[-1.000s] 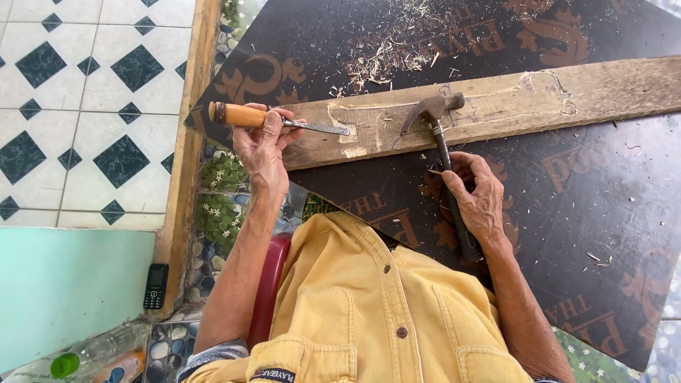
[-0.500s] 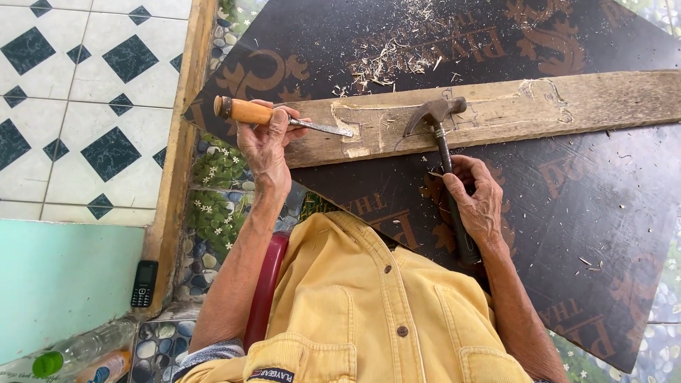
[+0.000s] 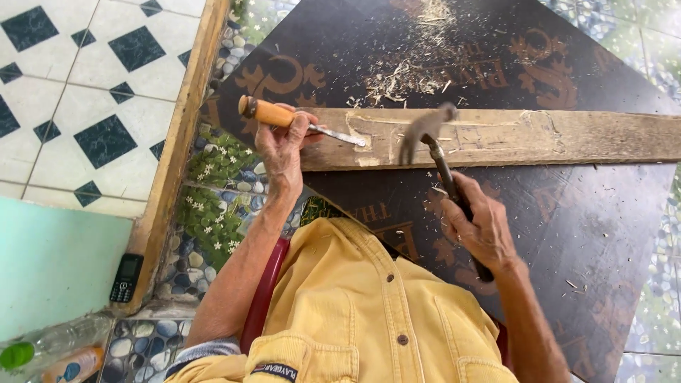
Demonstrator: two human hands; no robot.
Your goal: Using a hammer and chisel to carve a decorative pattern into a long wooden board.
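From the head camera, looking down past a yellow shirt [image 3: 369, 319], everything sits around the long wooden plank [image 3: 539, 138] lying across a dark printed board [image 3: 567, 234].

The left hand [image 3: 282, 145] is wrapped around a chisel [image 3: 298, 122] with an orange handle. The blade lies nearly flat on the plank's left end, its tip resting in a pale cut area there. The right hand [image 3: 482, 227] is closed on the dark handle of a hammer [image 3: 433, 142], whose head hangs over the plank just right of the chisel tip, blurred.

Wood shavings [image 3: 411, 71] are strewn on the board beyond the plank's far edge. Well left of the plank, past a wooden beam [image 3: 177, 142], lies a small black phone [image 3: 126, 276], with two plastic bottles [image 3: 50, 351] nearer the camera.

To my eye, doing this well means keeping the chisel low and steady with the edge seated in the cut, striking the handle's butt squarely, and using light blows so that the blade lifts thin chips and doesn't dig in. The left fingers should stay clear of the handle's end.
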